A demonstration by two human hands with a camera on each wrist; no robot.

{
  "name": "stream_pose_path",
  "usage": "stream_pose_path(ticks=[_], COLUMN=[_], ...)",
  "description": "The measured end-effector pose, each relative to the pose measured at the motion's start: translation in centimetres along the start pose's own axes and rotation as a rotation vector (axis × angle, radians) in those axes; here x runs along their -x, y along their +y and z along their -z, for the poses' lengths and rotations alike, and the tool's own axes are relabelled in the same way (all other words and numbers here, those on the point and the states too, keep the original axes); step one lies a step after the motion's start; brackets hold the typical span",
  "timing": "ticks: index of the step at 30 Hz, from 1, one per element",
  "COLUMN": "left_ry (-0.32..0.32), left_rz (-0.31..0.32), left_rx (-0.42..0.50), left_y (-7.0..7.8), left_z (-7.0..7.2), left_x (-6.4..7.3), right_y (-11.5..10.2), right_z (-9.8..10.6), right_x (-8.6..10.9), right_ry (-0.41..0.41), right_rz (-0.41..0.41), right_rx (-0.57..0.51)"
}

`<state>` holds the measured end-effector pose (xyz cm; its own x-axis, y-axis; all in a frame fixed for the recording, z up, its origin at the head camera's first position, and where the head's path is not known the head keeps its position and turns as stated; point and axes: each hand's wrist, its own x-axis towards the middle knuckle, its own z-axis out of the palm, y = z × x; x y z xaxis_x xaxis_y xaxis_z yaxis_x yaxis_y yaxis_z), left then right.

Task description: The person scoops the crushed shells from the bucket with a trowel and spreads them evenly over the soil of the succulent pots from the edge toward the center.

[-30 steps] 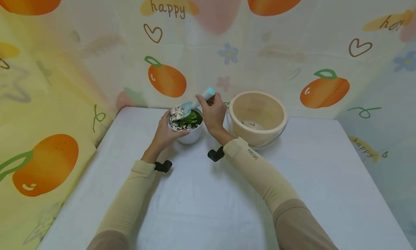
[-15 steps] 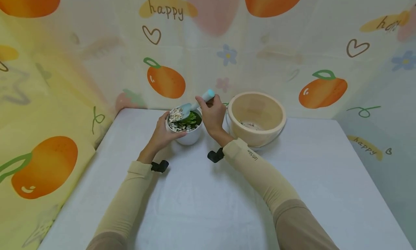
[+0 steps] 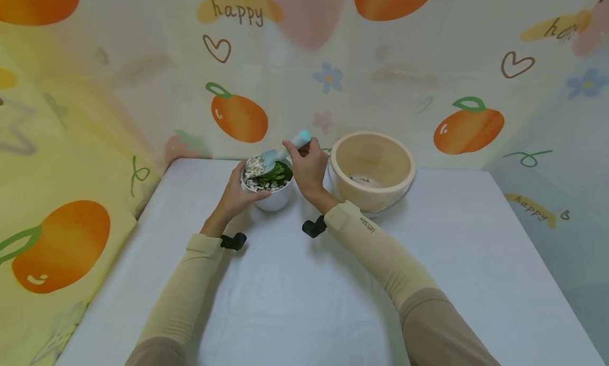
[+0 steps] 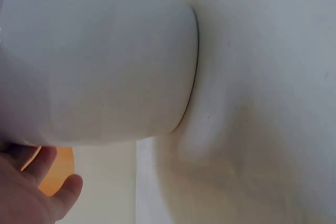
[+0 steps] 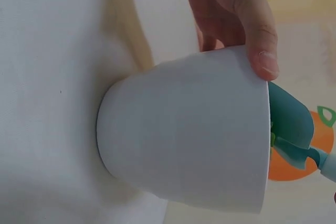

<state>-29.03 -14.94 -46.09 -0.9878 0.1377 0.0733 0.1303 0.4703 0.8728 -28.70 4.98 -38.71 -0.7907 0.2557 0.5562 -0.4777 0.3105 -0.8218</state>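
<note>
A white flowerpot [image 3: 272, 201] stands upright on the table, holding a green succulent [image 3: 274, 173] ringed by pale and grey pebbles [image 3: 254, 167]. My left hand [image 3: 236, 194] grips it at the left, thumb along the near side by the rim. My right hand [image 3: 310, 167] pinches the light-blue handle of a small trowel [image 3: 269, 159] above the pot's right rim. The trowel's blade slants down leftward over the succulent, against the pebbles at the far left inside. In the right wrist view, the teal blade [image 5: 290, 116] shows beyond the rim. The left wrist view shows mostly the pot's wall [image 4: 100, 61].
Right of my right hand stands a larger cream bucket [image 3: 372, 199] with a few small bits on its bottom. Behind the white-covered table [image 3: 295, 297] hangs a fruit-printed cloth [image 3: 380, 101]. Black wrist mounts [image 3: 233, 242] stick out from both wrists.
The head view has shifted slightly, so everything sits a little further left. Both hands keep their hold. The pebbles at the trowel's blade look paler and a little more spread out.
</note>
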Motion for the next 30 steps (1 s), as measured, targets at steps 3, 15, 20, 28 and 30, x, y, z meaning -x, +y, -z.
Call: stream_pose_path(ticks=[3, 15, 20, 28, 30], left_ry=[0.031, 0.07, 0.035, -0.027, -0.039], left_rz=[-0.016, -0.029, -0.052, -0.056, -0.049], left_rx=[0.009, -0.038, -0.046, -0.001, 0.023], left_y=[0.2, 0.5, 0.3, -0.1, 0.0], left_z=[-0.4, -0.7, 0.0, 0.5, 0.5], left_x=[0.0, 0.8, 0.6, 0.0, 0.0], right_y=[-0.2, -0.3, -0.3, 0.0, 0.0], right_z=[0.1, 0.3, 0.1, -0.4, -0.4], right_x=[-0.1, -0.5, -0.5, -0.3, -0.3], right_ry=[0.008, 0.017, 0.009, 0.017, 0.022], right_rz=[0.017, 0.011, -0.03, -0.1, -0.113], right_rx=[0.005, -0.009, -0.019, -0.081, -0.1])
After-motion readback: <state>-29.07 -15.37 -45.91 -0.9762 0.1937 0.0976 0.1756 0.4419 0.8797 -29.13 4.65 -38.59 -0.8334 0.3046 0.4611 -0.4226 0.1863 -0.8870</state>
